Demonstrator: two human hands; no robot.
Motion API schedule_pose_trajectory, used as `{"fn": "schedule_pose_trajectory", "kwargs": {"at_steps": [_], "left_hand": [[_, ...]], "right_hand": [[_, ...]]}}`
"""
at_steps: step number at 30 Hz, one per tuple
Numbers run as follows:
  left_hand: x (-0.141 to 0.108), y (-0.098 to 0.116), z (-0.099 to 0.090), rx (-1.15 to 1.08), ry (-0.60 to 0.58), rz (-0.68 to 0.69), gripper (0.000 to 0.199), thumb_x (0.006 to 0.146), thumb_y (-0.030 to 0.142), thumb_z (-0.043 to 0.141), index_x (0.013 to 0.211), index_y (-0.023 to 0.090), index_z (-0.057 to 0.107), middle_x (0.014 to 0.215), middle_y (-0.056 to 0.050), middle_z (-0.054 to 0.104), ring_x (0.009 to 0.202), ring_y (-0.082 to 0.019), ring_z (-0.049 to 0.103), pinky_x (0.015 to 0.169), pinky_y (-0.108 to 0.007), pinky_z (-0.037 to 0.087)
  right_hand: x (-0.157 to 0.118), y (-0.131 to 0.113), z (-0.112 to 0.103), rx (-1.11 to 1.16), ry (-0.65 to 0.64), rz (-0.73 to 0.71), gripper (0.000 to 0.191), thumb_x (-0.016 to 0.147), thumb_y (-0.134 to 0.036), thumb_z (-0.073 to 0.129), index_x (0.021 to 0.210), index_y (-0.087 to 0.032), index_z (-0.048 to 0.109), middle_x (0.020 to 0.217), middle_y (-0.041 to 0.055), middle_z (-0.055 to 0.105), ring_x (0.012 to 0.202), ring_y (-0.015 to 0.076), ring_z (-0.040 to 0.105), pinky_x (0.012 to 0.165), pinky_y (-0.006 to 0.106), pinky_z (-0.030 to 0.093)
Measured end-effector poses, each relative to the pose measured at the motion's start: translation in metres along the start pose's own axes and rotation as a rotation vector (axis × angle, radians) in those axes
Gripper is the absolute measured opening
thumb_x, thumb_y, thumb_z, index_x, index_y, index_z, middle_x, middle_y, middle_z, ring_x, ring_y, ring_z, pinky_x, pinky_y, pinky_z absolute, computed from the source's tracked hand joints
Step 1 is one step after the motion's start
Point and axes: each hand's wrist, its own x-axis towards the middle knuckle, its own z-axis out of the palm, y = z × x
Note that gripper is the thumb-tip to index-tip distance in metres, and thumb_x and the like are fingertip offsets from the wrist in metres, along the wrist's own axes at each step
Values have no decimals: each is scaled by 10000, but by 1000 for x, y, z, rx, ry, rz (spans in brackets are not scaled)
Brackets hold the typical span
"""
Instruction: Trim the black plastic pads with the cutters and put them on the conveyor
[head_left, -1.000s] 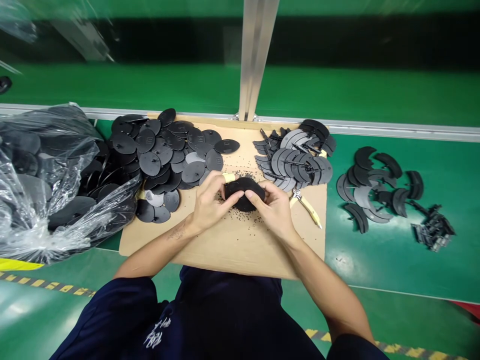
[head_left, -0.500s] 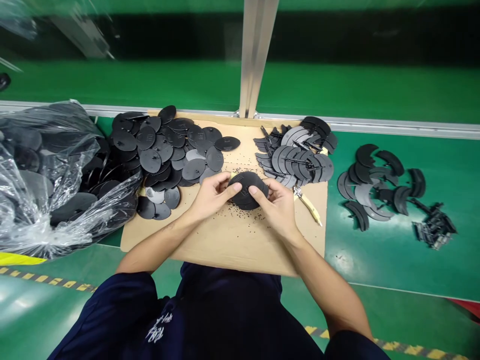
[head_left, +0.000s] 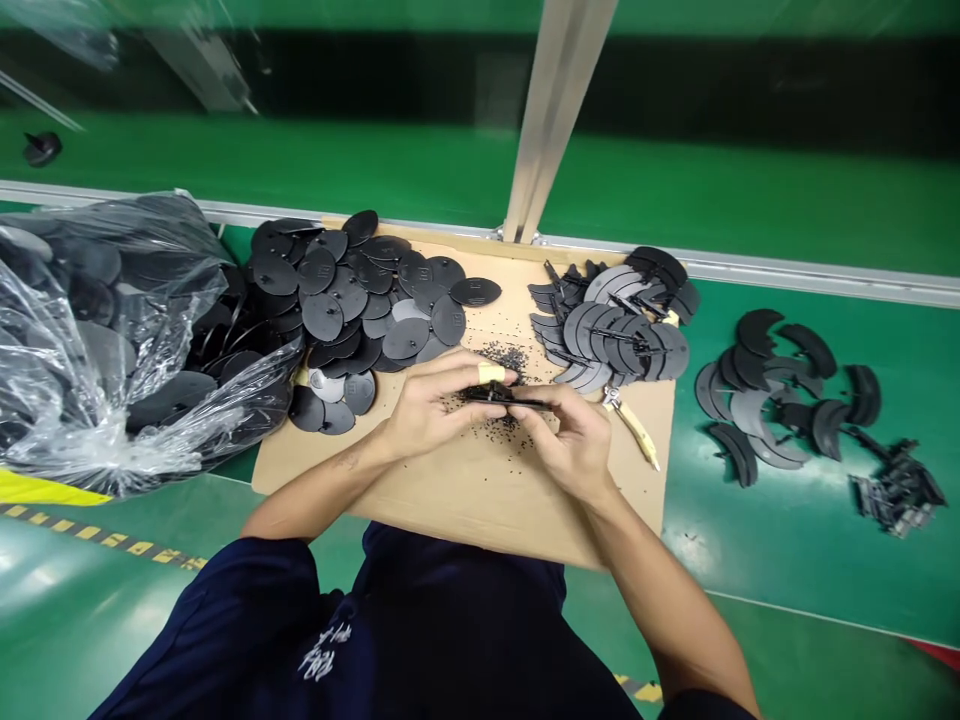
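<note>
Over the cardboard [head_left: 450, 505]: both hands meet near its middle, with a dark piece [head_left: 491, 393] between them, directly in front of the person's body.
Dark piece: seen nearly edge-on, its long line running left to right, from one hand to the other; neither hand is nearer, as both touch it. Its faces are mostly hidden, so whether it is one disc or several cannot be told.
Left hand [head_left: 429, 405]: fingers closed to a narrow gap, thumb on the near side, a yellow-wrapped finger reaching across the far side; it has hold of the left part.
Right hand [head_left: 576, 435]: thumb and fingers pinched together on the right end.
Black specks [head_left: 506, 357]: scattered on the cardboard around and beyond the dark piece.
Disc pile [head_left: 405, 340]: beyond the left hand, to the left.
Crescent pile [head_left: 592, 330]: beyond the right hand, to the right.
Yellow-handled cutters [head_left: 635, 432]: just right of the right hand, apart from it.
</note>
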Motion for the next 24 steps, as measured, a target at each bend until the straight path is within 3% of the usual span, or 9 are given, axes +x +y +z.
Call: {"fn": "schedule_pose_trajectory", "kwargs": {"at_steps": [4, 10, 16, 20, 24], "left_hand": [[0, 1, 0, 36, -22, 74, 250, 965, 326, 666, 1171, 205, 740, 1010, -89, 763, 917, -180, 700, 816, -349, 578], [0, 0, 0, 50, 42, 162, 196, 901, 200, 744, 1096, 210, 745, 881, -44, 774, 819, -157, 705, 748, -319, 577], [1, 1, -3, 34, 3, 107, 219, 886, 297, 770, 1090, 219, 752, 891, -48, 774, 815, -162, 710, 743, -317, 585], [1, 1, -1, 38, -13, 110, 238, 902, 351, 748, 1090, 205, 744, 894, -57, 762, 817, -163, 700, 741, -313, 581], [-2, 2, 1, 219, 10, 210, 202, 940, 289, 701, 1124, 208, 716, 911, -58, 744, 824, -168, 674, 752, -326, 562]], "right_hand": [[0, 4, 0, 7, -17, -81, 81, 917, -327, 705, 897, -252, 728, 914, 33, 784, 818, 193, 740, 756, 324, 608], [1, 4, 1, 36, -64, -78, 71, 925, -314, 701, 921, -247, 721, 928, 40, 793, 839, 193, 754, 742, 315, 616], [-1, 4, 3, 69, -61, -1, 143, 914, -386, 711, 912, -243, 724, 928, 50, 786, 858, 205, 744, 786, 348, 615], [-2, 4, 5, 119, -87, 50, 202, 923, -446, 692, 932, -246, 721, 883, 36, 761, 791, 185, 712, 730, 325, 596], [3, 1, 3, -1, -63, -54, 199, 902, -427, 720, 1005, -257, 741, 1062, 79, 749, 991, 241, 698, 908, 427, 579]]}}
